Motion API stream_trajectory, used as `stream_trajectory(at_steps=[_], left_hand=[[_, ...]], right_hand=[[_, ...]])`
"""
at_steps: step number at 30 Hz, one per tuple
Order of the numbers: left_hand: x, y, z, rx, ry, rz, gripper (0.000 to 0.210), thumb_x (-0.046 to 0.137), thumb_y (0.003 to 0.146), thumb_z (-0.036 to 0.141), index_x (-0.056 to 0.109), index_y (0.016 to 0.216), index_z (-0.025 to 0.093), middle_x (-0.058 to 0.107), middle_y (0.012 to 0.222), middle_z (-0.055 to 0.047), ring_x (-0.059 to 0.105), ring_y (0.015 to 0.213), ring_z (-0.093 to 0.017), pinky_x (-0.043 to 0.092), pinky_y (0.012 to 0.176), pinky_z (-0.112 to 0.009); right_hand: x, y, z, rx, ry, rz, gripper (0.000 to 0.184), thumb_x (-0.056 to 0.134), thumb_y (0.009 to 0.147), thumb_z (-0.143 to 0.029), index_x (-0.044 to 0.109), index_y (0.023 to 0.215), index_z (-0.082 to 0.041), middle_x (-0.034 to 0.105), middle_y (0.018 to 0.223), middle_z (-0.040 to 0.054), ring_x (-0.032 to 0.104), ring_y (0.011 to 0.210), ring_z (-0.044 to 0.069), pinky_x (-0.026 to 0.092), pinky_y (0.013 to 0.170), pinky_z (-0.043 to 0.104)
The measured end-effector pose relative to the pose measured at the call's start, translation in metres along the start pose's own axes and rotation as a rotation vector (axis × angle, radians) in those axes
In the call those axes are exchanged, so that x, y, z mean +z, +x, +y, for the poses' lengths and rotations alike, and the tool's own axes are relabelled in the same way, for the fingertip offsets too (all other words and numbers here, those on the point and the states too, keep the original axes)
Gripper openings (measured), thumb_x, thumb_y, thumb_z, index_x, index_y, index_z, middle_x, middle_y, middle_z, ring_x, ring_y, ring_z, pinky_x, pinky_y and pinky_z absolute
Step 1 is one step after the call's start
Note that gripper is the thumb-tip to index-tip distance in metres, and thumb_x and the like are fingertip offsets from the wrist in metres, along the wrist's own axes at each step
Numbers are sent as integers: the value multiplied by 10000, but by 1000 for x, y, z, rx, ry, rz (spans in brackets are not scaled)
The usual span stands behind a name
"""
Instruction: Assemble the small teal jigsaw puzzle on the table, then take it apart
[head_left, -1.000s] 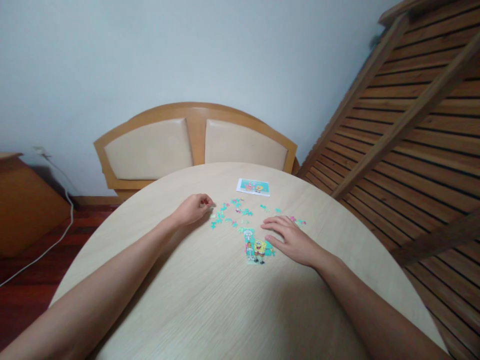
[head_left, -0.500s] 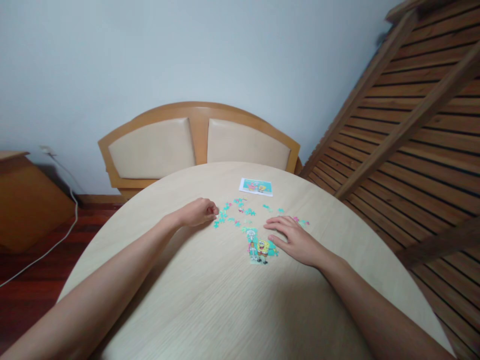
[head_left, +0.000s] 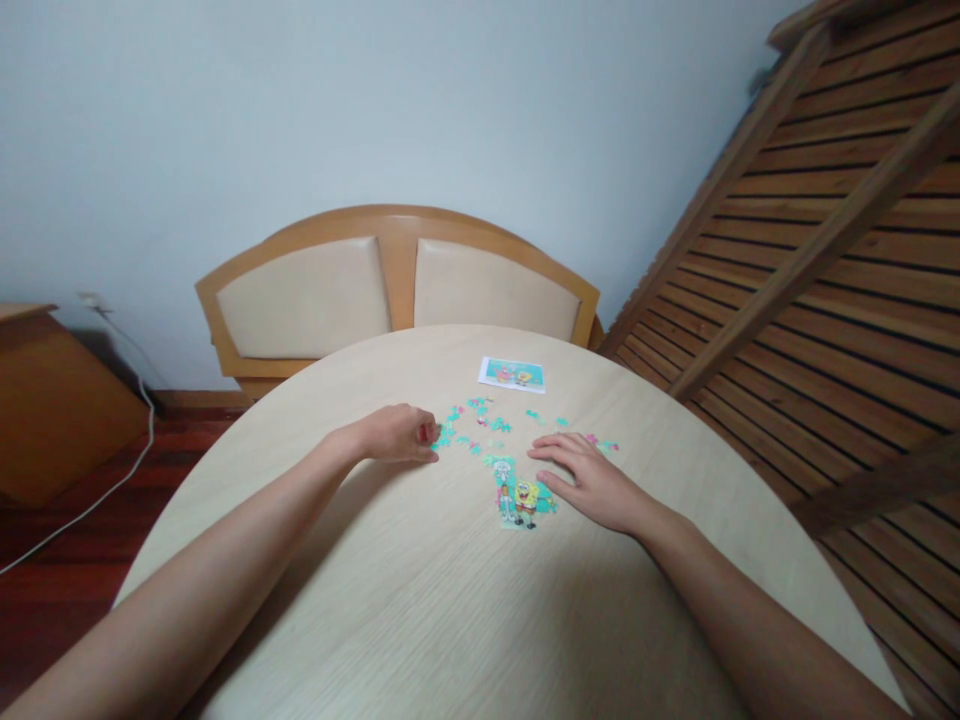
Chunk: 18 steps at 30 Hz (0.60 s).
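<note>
Puzzle pieces (head_left: 501, 425) | left hand (head_left: 397, 433): thumb and curled fingers apart, beside them | right hand (head_left: 589, 478): fingers apart, near joined section (head_left: 523, 494) | advised: lift singly, by edges

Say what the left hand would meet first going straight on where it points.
Probably the loose teal puzzle pieces just past the left hand; whether it touches any is unclear.

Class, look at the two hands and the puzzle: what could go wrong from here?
1. The right hand is close beside the joined puzzle section; a slip might knock it apart.
2. The left hand is at the edge of the loose pieces, so it could scatter some.
3. Many loose pieces look similarly teal, so a wrong one might be picked.
</note>
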<state>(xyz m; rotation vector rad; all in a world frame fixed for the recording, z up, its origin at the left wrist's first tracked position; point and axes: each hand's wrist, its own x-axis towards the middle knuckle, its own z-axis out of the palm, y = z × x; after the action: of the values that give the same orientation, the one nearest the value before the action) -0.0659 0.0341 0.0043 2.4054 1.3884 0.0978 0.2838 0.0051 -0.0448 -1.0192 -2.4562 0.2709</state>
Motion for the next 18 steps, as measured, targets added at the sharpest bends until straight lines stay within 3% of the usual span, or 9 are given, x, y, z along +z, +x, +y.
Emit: stream_trajectory(at_steps=[4, 9, 14, 18], left_hand=[[-2, -2, 2, -41, 18, -67, 239, 683, 773, 346, 695, 941, 177, 725, 854, -33, 595, 703, -160, 395, 635, -252], [-7, -5, 8, -52, 33, -64, 252, 602, 757, 201, 711, 982, 170, 736, 901, -54, 604, 726, -171, 410, 655, -263], [-2, 1, 7, -15, 24, 89, 223, 605, 849, 299, 710, 992, 164, 733, 927, -78, 618, 723, -170, 439, 678, -270], [6, 6, 5, 66, 97, 192, 217, 581, 880, 263, 722, 1018, 174, 732, 980, -89, 643, 813, -188, 468, 741, -279]], right_hand=[[0, 0, 0, 0, 2, -5, 287, 549, 985, -379, 670, 1205, -241, 646, 1269, 110, 562, 1201, 261, 430, 1053, 478], [1, 0, 1, -11, 7, -6, 275, 556, 981, -369, 671, 1201, -251, 646, 1271, 108, 567, 1201, 262, 431, 1053, 481], [-1, 1, -1, -3, 15, -4, 271, 565, 977, -350, 668, 1206, -249, 647, 1268, 105, 572, 1192, 259, 434, 1050, 473], [-2, 1, -2, 1, 12, -13, 273, 565, 977, -352, 670, 1199, -232, 645, 1265, 110, 566, 1195, 259, 434, 1049, 467]])
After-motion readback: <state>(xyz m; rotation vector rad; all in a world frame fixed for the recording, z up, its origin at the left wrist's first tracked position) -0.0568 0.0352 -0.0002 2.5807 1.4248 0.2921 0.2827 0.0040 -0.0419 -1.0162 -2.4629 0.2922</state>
